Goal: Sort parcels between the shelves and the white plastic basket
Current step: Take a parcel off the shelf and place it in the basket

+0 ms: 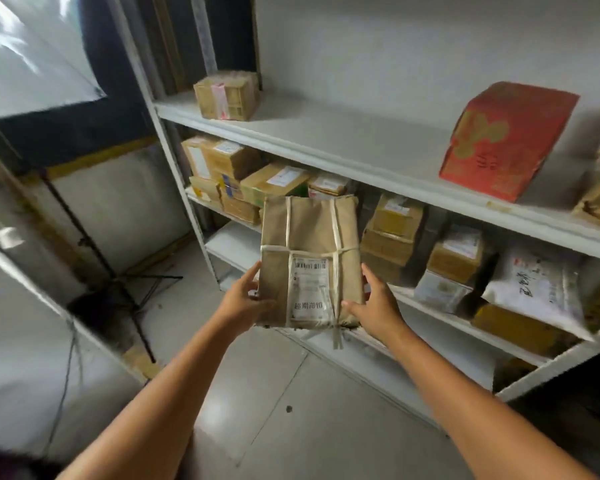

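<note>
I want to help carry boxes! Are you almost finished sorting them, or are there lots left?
Many parcels already sit on the shelves, like the red box. Right now the left hand and right hand hold one brown paper parcel tied with strapping. Whether the stacked boxes still need sorting, I can't tell. The basket isn't in view.

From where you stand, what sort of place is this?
Probably a parcel storeroom or pickup point: white metal shelves crowded with labelled cardboard boxes, and both hands holding a strapped brown parcel with a shipping label.
</note>
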`<control>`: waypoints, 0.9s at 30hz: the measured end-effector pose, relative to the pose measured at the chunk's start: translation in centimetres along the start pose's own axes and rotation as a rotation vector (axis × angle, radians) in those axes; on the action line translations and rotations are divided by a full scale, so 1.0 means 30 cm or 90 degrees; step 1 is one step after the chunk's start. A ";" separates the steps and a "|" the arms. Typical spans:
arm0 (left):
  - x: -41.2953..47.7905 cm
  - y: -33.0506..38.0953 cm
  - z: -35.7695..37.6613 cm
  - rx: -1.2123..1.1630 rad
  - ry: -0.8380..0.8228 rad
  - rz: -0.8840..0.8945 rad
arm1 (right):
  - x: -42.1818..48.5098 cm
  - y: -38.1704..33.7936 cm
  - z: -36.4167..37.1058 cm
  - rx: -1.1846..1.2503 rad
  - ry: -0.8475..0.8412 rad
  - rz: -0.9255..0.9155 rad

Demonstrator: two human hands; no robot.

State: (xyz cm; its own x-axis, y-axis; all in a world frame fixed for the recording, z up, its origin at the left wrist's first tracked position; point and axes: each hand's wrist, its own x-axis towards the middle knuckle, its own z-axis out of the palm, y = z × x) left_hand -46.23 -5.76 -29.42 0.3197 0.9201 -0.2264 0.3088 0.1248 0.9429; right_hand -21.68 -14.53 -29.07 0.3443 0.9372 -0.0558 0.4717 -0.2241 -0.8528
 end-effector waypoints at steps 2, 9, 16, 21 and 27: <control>0.021 -0.010 -0.104 -0.001 0.050 -0.001 | 0.082 -0.078 0.077 -0.022 -0.032 -0.030; 0.032 -0.061 -0.393 -0.007 0.213 -0.011 | 0.291 -0.283 0.356 -0.043 -0.149 -0.137; -0.040 -0.088 -0.523 -0.070 0.342 -0.053 | 0.435 -0.397 0.557 -0.037 -0.303 -0.260; -0.098 -0.115 -0.456 -0.112 0.507 -0.088 | 0.531 -0.421 0.644 -0.026 -0.448 -0.347; -0.241 -0.152 -0.234 -0.118 0.743 -0.138 | 0.512 -0.396 0.680 0.008 -0.636 -0.422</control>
State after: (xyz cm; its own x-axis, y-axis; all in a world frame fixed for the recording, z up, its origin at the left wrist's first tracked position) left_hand -56.25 -10.37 -30.37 -0.7567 0.6432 -0.1169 0.0923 0.2822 0.9549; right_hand -38.56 7.97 -30.39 -0.7478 0.6636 0.0229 0.3092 0.3785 -0.8724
